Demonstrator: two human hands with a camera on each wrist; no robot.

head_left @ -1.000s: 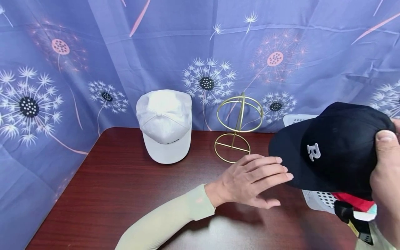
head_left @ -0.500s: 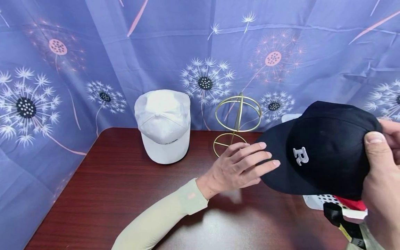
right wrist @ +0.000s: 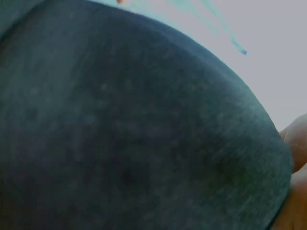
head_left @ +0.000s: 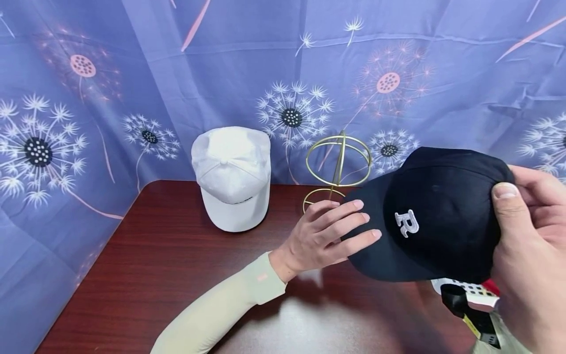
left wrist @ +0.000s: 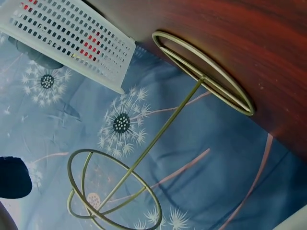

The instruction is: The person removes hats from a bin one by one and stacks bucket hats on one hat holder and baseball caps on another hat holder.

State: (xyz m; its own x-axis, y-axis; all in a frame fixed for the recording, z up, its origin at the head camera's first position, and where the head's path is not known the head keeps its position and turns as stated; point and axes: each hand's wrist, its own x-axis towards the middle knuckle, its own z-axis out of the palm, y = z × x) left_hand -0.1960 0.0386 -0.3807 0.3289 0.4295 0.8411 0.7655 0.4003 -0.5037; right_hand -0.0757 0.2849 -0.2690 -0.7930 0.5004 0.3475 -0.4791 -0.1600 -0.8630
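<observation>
A black baseball cap [head_left: 435, 216] with a white letter R on its front is held in the air at the right of the head view. My right hand [head_left: 532, 231] grips its back edge, thumb outside. My left hand [head_left: 316, 238] pinches the brim: fingers lie over its top, while the thumb is mostly hidden beneath. Dark fabric of the cap [right wrist: 144, 129] fills most of the right wrist view. Behind my left hand stands a gold wire hat stand [head_left: 339, 162], which also shows whole in the left wrist view. A white cap [head_left: 232, 179] faces forward to its left.
A white perforated basket [left wrist: 67, 38] with red and dark contents stands beside the wire stand; in the head view the cap mostly covers it. The dark red-brown table [head_left: 177, 255] ends against a blue dandelion-print cloth [head_left: 212, 64]. A black wrist strap [head_left: 468, 314] shows below the right hand.
The black cap and my right hand have moved left, toward the wire stand. My left hand has shifted left and its fingers now overlap the brim; its thumb, earlier in plain sight, has gone under.
</observation>
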